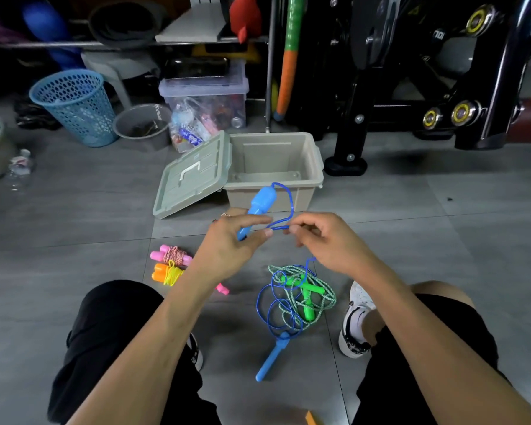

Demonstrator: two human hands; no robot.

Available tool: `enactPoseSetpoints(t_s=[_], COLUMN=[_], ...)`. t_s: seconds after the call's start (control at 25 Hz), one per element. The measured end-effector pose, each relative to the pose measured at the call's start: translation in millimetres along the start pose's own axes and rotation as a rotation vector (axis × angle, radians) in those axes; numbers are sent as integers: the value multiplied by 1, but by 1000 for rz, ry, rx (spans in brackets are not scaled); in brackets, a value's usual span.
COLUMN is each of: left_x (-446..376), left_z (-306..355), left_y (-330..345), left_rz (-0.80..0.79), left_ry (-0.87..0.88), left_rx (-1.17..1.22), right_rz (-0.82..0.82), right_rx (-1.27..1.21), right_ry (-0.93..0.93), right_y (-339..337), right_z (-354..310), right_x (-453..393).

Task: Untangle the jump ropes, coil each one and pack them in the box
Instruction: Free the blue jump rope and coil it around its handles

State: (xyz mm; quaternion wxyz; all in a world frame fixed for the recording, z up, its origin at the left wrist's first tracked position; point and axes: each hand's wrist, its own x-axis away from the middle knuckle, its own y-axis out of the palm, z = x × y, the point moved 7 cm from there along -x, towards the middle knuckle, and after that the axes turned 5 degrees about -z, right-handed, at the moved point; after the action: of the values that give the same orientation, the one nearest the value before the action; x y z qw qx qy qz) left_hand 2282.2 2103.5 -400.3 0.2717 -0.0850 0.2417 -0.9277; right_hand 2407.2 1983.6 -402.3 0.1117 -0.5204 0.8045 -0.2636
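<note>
Now the left hand (227,240) has its fingers curled round the slim shaft of a blue handle (258,207), smooth plastic with a fat rounded head pointing up toward the box (273,191). Thumb and forefinger meet on the thin blue cord (284,207), which loops out of the handle's head and arcs back down. The right hand (322,240) pinches that same cord just beside the left fingertips, its other fingers loosely bent.

Down on the grey tiled floor (105,210), between the knees, the rest of the blue cord lies in slack rings, tangled with a twisted green-and-white rope (325,289) and its glossy green handles (308,305). The second blue handle (272,357) lies flat at the near edge of that pile.

To the left, two bundles sit already coiled: a pink-handled rope (172,256) with speckled braid, and an orange-handled one (166,273) wound in yellow cord.

The beige plastic box stands open beyond the hands, its ribbed lid (190,176) leaning against its left side.
</note>
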Motion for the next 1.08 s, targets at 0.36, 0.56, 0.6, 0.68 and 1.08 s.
enactPoseSetpoints(t_s=[0.36, 0.56, 0.6, 0.68, 1.08], left_x=[-5, -3, -2, -2, -1], left_z=[-11, -33, -42, -58, -12], left_y=[-27, -34, -33, -31, 9], left_rz=[288, 329, 305, 216, -121], left_ry=[-55, -188, -262, -376, -62], left_rx=[142, 171, 135, -27, -4], right_rz=[-176, -261, -164, 55, -88], right_rx=[-171, 145, 70, -229, -108], right_ry=[86, 180, 120, -35, -55], right_y=[30, 37, 32, 12, 28], right_z=[32, 55, 47, 28, 14], right_x=[-12, -9, -10, -10, -7])
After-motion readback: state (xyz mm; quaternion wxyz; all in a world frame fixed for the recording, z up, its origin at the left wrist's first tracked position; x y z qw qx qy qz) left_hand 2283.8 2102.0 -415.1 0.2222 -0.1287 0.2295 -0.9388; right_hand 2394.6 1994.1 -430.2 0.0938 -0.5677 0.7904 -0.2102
